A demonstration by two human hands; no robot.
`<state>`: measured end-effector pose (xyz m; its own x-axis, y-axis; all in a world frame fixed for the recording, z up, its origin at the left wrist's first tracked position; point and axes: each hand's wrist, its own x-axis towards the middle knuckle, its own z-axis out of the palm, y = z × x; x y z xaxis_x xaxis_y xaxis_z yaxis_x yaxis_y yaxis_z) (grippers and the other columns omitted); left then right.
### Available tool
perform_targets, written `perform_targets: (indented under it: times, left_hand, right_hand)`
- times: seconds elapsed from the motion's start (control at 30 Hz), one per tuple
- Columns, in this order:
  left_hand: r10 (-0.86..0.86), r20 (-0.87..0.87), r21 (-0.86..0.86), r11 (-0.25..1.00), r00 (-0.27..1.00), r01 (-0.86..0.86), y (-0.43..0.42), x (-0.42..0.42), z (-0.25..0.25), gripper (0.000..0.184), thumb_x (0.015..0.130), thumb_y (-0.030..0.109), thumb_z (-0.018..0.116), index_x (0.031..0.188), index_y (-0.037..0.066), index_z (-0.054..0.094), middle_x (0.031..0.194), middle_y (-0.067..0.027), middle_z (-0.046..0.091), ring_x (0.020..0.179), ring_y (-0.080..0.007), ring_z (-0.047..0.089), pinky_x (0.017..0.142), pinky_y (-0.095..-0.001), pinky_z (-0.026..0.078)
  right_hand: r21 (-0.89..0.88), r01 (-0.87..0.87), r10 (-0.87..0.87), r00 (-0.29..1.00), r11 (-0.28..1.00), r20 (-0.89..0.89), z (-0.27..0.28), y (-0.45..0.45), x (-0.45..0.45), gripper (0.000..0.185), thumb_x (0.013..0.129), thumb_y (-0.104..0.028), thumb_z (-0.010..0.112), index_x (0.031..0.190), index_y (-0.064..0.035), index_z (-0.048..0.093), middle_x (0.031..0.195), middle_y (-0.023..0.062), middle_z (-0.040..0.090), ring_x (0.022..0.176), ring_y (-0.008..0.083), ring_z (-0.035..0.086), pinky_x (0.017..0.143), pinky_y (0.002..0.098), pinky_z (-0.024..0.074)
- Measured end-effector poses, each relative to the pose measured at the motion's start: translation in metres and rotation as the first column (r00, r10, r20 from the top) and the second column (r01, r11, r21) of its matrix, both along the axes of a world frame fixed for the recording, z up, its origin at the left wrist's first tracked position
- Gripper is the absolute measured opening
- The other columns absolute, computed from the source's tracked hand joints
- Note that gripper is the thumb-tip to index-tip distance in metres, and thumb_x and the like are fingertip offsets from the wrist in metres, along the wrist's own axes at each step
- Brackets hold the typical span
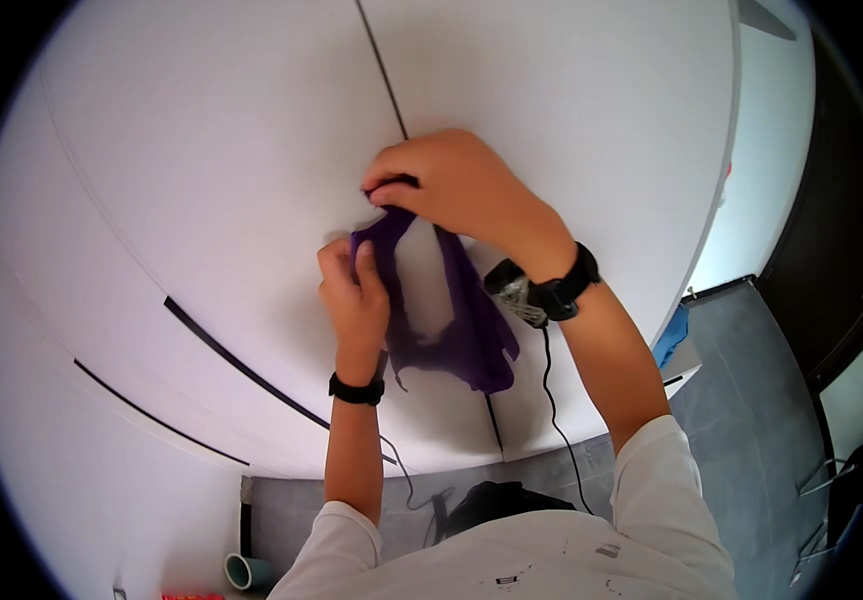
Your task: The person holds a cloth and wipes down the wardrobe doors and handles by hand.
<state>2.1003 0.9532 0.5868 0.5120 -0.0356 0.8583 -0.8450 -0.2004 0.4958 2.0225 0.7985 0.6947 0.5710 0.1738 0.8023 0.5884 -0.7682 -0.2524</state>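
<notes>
A dark purple piece of cloth (pixel 474 320) hangs from both hands in front of a white panelled surface. It has a wide opening in its middle and looks like a small garment, though its exact kind is unclear. My left hand (pixel 354 290) pinches its upper left edge between thumb and fingers. Higher up and to the right, my right hand (pixel 432 180) is closed on the cloth's top, thumb against the curled fingers. The lower part droops loosely in folds. Each wrist wears a black band, and a dark object in clear wrapping (pixel 520 295) with a cable is beside the right one.
White panels (pixel 202 150) fill most of the view, with a dark seam and long black strips (pixel 242 360). Grey floor (pixel 742 400) shows below and right. A pale green cylindrical container (pixel 244 571) stands at the bottom left. A blue item (pixel 672 338) is at the right edge.
</notes>
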Motion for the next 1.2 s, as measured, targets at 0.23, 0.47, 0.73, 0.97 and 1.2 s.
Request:
perform_targets:
  times: [0.23, 0.47, 0.73, 0.97, 1.2]
  left_hand:
    - [-0.077, -0.029, 0.027, 0.997, 0.997, 0.078, 0.0, 0.0, -0.035, 0.021, 0.096, 0.019, 0.056, 0.101, 0.0, 0.048, 0.067, -0.007, 0.048, 0.057, -0.0138, 0.043, 0.053, -0.0305, 0.038]
    - [-0.216, -0.245, 0.051, 0.971, 0.945, 0.235, -0.015, -0.014, -0.053, 0.021, 0.096, 0.018, 0.054, 0.105, 0.0, 0.048, 0.064, -0.0093, 0.056, 0.054, -0.0184, 0.051, 0.054, -0.0321, 0.042]
    - [-0.29, -0.285, 0.141, 0.93, 0.914, 0.339, -0.013, -0.025, -0.041, 0.022, 0.096, 0.017, 0.052, 0.109, 0.0, 0.047, 0.075, -0.0173, 0.063, 0.064, -0.0255, 0.063, 0.059, -0.0342, 0.046]
    - [-0.239, -0.235, 0.051, 0.965, 0.942, 0.257, 0.007, -0.062, 0.016, 0.036, 0.09, 0.014, 0.059, 0.121, 0.002, 0.047, 0.112, -0.0154, 0.06, 0.102, -0.0225, 0.059, 0.078, -0.0328, 0.049]
    - [-0.325, -0.272, 0.183, 0.906, 0.906, 0.381, -0.025, -0.047, 0.044, 0.032, 0.089, 0.016, 0.068, 0.114, 0.001, 0.056, 0.095, -0.0054, 0.063, 0.083, -0.0114, 0.058, 0.071, -0.0235, 0.046]
  right_hand:
    - [0.482, -0.055, -0.043, 0.981, 0.874, 0.191, -0.048, -0.013, -0.03, 0.02, 0.083, -0.006, 0.062, 0.104, -0.0032, 0.061, 0.087, 0.0061, 0.063, 0.067, 0.0171, 0.057, 0.061, 0.0268, 0.0489]
    - [0.535, 0.175, -0.274, 0.955, 0.826, 0.111, -0.101, 0.023, -0.025, 0.019, 0.084, -0.014, 0.067, 0.098, -0.0031, 0.06, 0.091, 0.0114, 0.063, 0.077, 0.0256, 0.062, 0.066, 0.0348, 0.0496]
    - [0.501, 0.181, -0.264, 0.959, 0.846, 0.099, -0.109, 0.012, -0.023, 0.013, 0.086, -0.015, 0.065, 0.091, -0.0039, 0.061, 0.088, 0.0108, 0.062, 0.075, 0.0308, 0.06, 0.065, 0.0377, 0.0483]
    - [0.47, 0.173, -0.313, 0.92, 0.866, 0.238, -0.11, 0.017, -0.023, 0.011, 0.086, -0.014, 0.064, 0.091, -0.0036, 0.063, 0.084, 0.0116, 0.061, 0.075, 0.0319, 0.059, 0.065, 0.0382, 0.0476]
    - [0.525, 0.128, -0.307, 0.913, 0.841, 0.269, -0.105, 0.012, -0.016, 0.011, 0.086, -0.012, 0.064, 0.095, -0.0065, 0.067, 0.081, 0.0101, 0.06, 0.07, 0.0303, 0.059, 0.061, 0.0371, 0.0475]
